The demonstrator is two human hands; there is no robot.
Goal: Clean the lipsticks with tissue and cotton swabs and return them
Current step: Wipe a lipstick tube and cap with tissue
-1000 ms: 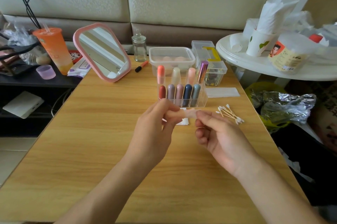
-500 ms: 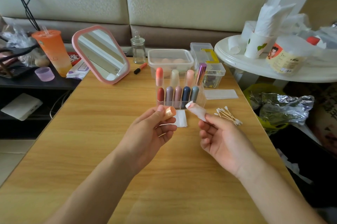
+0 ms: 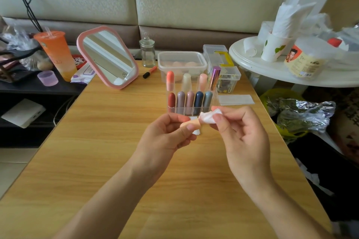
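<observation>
We're over the wooden worktop (image 3: 116, 141) and both hands are up in the middle of it. The left hand (image 3: 165, 137) has its thumb and fingers clamped on a peach lipstick (image 3: 191, 124), which lies roughly level and points right. The right hand (image 3: 242, 137) pinches a crumpled tissue (image 3: 208, 116) between thumb and forefinger, its other fingers loosely curled, and the wad sits right against the end of the lipstick. A small white scrap (image 3: 196, 132) lies on the wood just below. Just behind the hands we see the clear holder (image 3: 215, 100), well stocked. The front row stands five capped sticks upright, one each in rust red, mauve, dusty pink, navy and grey-blue. The back row has coral, cream and pale pink ones, plus a shiny purple tube (image 3: 214, 77) leaning a little. Behind that, a lidded plastic box (image 3: 181, 62) shows round peach shapes through its wall, though we can't tell what they are. To its right a small clear box (image 3: 227, 81) holds dark little bits. A lidded glass jar (image 3: 147, 52) stands near a pink-framed mirror (image 3: 108, 58). On the white side table, a paper cup (image 3: 272, 50) is stuffed with white napkins (image 3: 289, 19).
</observation>
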